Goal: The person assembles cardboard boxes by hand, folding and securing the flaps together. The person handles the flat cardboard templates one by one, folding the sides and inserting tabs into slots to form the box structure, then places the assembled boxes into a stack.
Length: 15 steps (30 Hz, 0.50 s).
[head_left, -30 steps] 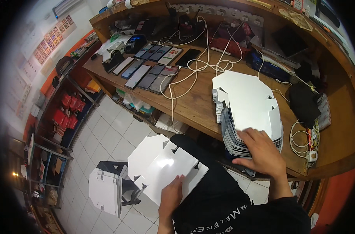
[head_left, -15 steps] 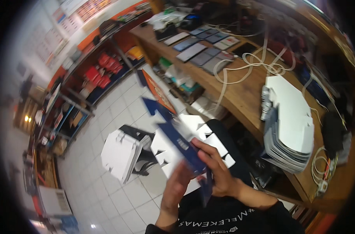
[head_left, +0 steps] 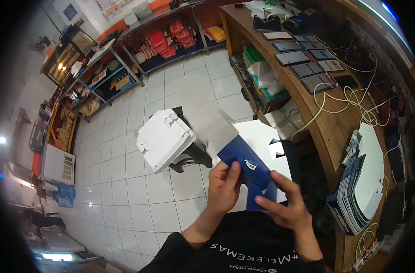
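Observation:
Both my hands hold a flat die-cut cardboard box blank [head_left: 244, 157], blue on one face and white on the other, above my lap. My left hand [head_left: 222, 186] grips its lower left part with the thumb on the blue face. My right hand [head_left: 285, 207] pinches its lower right flap. A stack of the same blanks [head_left: 364, 182], white on top with blue edges, lies on the wooden counter [head_left: 321, 123] to my right. Another pile of white blanks [head_left: 164, 139] rests on a black stool [head_left: 191, 154] to my left.
Several phones [head_left: 307, 59] and tangled white cables [head_left: 348, 98] cover the counter. A tape dispenser [head_left: 269, 22] stands at its far end. Metal shelves [head_left: 112, 77] with goods line the far wall across the white tiled floor [head_left: 139, 191].
My right hand left the stack on the counter and joined my left hand on one blank. The blank turned over from its white face to its blue face, and my view swung left.

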{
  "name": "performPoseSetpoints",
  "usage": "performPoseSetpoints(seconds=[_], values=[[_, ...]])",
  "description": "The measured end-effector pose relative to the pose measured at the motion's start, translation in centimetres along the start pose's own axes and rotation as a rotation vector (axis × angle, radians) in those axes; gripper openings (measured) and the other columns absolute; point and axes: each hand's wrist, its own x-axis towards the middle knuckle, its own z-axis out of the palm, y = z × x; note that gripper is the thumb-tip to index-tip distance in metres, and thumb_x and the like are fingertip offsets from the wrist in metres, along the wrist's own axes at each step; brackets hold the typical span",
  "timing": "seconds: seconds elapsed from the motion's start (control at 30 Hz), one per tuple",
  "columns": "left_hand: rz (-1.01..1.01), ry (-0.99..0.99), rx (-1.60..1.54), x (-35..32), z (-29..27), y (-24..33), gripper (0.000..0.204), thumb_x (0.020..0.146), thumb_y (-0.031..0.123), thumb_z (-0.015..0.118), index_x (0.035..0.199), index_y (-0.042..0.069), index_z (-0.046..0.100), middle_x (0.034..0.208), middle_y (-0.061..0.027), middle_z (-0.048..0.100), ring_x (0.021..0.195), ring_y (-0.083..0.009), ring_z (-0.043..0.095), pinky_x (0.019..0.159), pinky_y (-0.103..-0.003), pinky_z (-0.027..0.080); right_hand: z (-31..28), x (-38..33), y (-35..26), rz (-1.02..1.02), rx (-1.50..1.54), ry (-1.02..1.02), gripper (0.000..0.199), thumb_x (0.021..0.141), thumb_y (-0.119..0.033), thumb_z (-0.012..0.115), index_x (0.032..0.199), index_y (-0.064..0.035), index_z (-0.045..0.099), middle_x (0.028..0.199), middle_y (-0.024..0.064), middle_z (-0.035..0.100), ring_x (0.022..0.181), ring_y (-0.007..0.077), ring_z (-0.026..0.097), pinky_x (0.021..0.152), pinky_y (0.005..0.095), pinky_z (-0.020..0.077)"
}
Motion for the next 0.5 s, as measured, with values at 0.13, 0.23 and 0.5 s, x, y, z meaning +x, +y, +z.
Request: performPoseSetpoints(seconds=[0.13,0.23,0.5], values=[[0.098,0.118,0.056,-1.5,0.3,-2.1,0.029,0.11,0.025,0.048,0.117,0.0,0.061,0.107,-0.0082,0.07,0.099,-0.0146,0.067,0.087,-0.028,0.054,0.2,1.4,0.8,-0.043,-0.312,0.036,0.048,0.076,0.001,0.079,0.122,-0.0116,0.072,0.146,0.0213,0.051,0.128,0.052,0.055,0.104,0.0537,0.0518],[0.142,0.052,-0.052,-2.1,1.0,-3.5,0.03,0.111,0.025,0.046,0.119,-0.001,0.059,0.111,-0.0091,0.069,0.102,-0.0166,0.068,0.088,-0.031,0.056,1.7,2.5,0.6,0.009,-0.436,0.172,0.048,0.076,0.002,0.078,0.123,-0.0097,0.072,0.145,0.0232,0.053,0.131,0.0521,0.051,0.104,0.0549,0.0491],[-0.086,-0.313,0.516,-2.6,0.0,-0.5,0.053,0.107,0.027,0.054,0.147,-0.003,0.039,0.149,-0.0211,0.046,0.134,-0.0318,0.053,0.109,-0.044,0.047,0.5,1.8,1.7,0.245,-0.187,0.322,0.043,0.082,-0.003,0.079,0.123,-0.005,0.068,0.134,0.019,0.06,0.116,0.0305,0.06,0.093,0.037,0.0502]])
